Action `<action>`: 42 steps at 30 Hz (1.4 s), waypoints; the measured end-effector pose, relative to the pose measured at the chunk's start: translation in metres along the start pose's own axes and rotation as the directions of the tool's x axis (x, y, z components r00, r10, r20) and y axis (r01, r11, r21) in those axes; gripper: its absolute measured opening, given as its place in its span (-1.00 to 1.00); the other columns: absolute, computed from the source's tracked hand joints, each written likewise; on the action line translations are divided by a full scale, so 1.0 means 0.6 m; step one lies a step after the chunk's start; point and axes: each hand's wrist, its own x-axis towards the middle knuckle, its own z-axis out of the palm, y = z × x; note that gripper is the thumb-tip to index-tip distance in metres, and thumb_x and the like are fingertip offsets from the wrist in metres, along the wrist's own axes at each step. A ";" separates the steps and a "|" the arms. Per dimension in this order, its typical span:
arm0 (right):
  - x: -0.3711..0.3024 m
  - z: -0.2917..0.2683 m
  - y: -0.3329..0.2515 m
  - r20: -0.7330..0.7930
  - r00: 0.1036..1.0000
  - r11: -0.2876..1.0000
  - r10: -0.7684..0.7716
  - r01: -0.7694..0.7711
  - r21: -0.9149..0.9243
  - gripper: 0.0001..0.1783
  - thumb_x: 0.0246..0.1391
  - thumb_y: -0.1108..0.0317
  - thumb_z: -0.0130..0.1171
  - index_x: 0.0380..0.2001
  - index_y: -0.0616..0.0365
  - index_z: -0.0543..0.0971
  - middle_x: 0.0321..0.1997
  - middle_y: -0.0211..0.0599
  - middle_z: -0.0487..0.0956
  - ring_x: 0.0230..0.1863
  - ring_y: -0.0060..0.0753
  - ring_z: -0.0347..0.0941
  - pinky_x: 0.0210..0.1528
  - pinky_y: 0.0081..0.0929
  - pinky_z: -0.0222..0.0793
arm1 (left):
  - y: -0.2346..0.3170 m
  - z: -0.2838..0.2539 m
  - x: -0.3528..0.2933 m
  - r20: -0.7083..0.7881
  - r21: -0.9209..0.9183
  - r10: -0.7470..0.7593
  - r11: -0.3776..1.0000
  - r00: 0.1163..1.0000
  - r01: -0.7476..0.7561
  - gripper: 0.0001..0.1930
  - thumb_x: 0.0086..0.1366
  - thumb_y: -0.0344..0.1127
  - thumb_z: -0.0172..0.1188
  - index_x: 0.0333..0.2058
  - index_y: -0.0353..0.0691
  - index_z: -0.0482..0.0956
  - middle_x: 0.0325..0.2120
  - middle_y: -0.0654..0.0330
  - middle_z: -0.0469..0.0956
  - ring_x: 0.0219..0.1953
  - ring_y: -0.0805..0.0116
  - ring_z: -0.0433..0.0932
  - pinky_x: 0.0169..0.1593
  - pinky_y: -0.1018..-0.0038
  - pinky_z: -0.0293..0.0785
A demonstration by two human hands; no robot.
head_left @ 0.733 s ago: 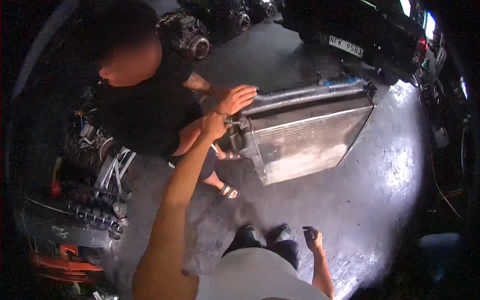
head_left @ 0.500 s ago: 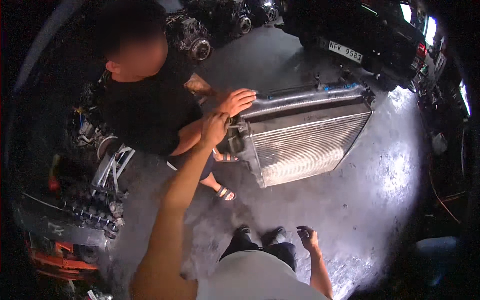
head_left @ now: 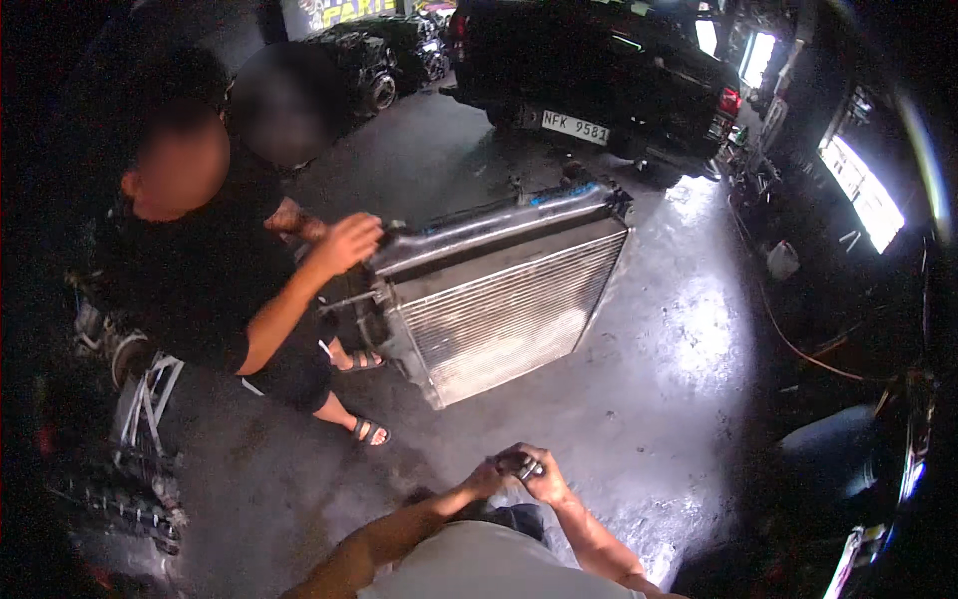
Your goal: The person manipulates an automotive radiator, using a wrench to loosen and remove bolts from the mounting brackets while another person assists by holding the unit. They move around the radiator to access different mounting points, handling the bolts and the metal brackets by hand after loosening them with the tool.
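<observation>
In front of my waist my two hands meet around a small dark object with a shiny metal part (head_left: 531,469), too small to name. My left hand (head_left: 484,480) is closed at its left side, and my right hand (head_left: 547,485) wraps its right side. Beyond them a car radiator (head_left: 514,309), with a silver finned core and a dark top tank, stands upright on the floor. A thin metal rod (head_left: 351,300) sticks out from its left side. A co-worker's hand (head_left: 351,243) is raised by the tank's left end, fingers extended.
The co-worker in dark clothes and sandals (head_left: 369,431) stands left of the radiator. A dark vehicle (head_left: 589,80) is parked at the back. Metal parts (head_left: 150,399) lie along the left side. A hose or cable (head_left: 773,319) runs over the floor at right.
My left hand has left the radiator's upper left corner and come back to my right hand at my waist. The co-worker's hand has lifted off the tank. The view has shifted right.
</observation>
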 end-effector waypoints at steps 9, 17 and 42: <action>-0.109 -0.119 -0.001 0.481 0.831 0.845 0.280 -0.451 0.287 -0.21 0.04 0.19 0.19 0.28 0.10 0.10 0.19 -0.04 0.33 0.07 -0.10 0.37 0.05 -0.21 0.35 | 0.145 -0.007 -0.011 -0.060 0.413 -0.299 0.861 0.952 0.296 -0.72 0.09 -0.11 0.14 -0.24 -0.04 0.43 -0.52 0.10 0.55 -0.39 0.05 0.56 -0.34 0.09 0.41; -0.093 -0.004 0.101 -0.225 0.883 0.824 0.411 -0.466 -0.322 -0.57 0.09 0.30 0.13 0.04 0.08 0.35 -0.64 -0.49 0.42 -0.65 -0.65 0.31 -0.64 -0.58 0.22 | 0.061 -0.078 -0.034 -0.238 0.175 -0.138 0.968 0.962 0.182 -0.70 0.05 -0.27 0.13 -0.18 -0.10 0.51 -0.56 -0.01 0.54 -0.47 0.07 0.57 -0.37 0.18 0.45; -0.007 0.131 -0.090 -0.479 0.841 0.961 -0.251 0.274 -0.023 -0.47 0.18 -0.08 -0.06 -0.60 0.18 0.32 -0.72 -0.57 0.25 -0.70 -0.70 0.10 -0.67 -0.64 -0.02 | -0.068 -0.610 0.170 -0.905 0.021 -0.015 0.997 0.426 0.079 -0.25 0.05 0.30 0.16 0.01 -0.23 0.42 0.05 0.03 0.39 0.13 0.15 0.29 0.21 0.25 0.12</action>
